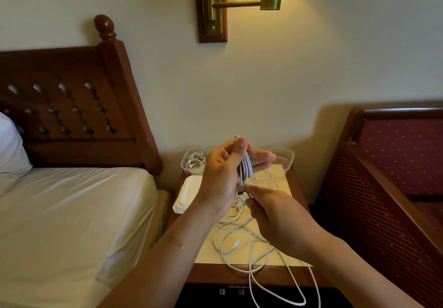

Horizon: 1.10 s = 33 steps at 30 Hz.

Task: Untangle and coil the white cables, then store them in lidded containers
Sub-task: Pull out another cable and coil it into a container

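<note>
Left hand [223,173] has a thin white cable [245,166] looped round its fingers, thumb clamping. Right hand [275,216] pinches its free run just below. Mid-coil. Next, I'd say: wind in slack from the loose white cable tangle [239,238] on the wooden nightstand [239,275], then into the empty clear plastic tub [286,156].

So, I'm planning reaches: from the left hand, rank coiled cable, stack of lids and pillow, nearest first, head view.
1. coiled cable: wound round the left hand's fingers.
2. stack of lids: just left, on the nightstand.
3. pillow: far left, on the bed.
</note>
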Available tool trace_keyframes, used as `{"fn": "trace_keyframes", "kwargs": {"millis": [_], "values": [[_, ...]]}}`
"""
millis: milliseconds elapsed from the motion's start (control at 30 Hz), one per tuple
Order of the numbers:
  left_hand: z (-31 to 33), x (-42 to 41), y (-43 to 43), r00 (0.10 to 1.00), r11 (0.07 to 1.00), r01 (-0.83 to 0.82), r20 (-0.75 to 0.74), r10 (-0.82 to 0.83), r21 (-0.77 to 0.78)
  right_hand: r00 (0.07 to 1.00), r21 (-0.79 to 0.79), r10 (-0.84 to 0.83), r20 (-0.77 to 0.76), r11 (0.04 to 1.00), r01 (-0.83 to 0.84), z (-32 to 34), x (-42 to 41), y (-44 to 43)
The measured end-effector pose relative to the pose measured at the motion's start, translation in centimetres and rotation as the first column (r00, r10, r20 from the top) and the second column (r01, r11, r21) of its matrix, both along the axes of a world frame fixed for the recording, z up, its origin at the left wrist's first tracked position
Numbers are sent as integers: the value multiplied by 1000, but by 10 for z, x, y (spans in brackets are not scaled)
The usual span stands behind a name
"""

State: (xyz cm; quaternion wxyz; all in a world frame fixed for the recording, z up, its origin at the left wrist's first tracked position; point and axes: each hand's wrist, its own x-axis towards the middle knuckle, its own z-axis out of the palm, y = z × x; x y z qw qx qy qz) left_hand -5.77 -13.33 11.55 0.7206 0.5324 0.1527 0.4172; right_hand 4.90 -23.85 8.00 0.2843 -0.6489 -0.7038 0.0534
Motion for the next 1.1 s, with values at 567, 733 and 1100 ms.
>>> {"fn": "trace_keyframes", "kwargs": {"millis": [567,733,1100], "values": [[11,-10,14,763,898,437,-510,-397,-45,954,504,146,261,823,-264,21,40,13],[15,-15,23,654,762,583,-393,-646,-281,971,523,240,7,826,-208,8,39,14],[0,-20,14,811,894,447,-426,-400,13,986,605,139,-89,794,-57,-9,45,15]]}}
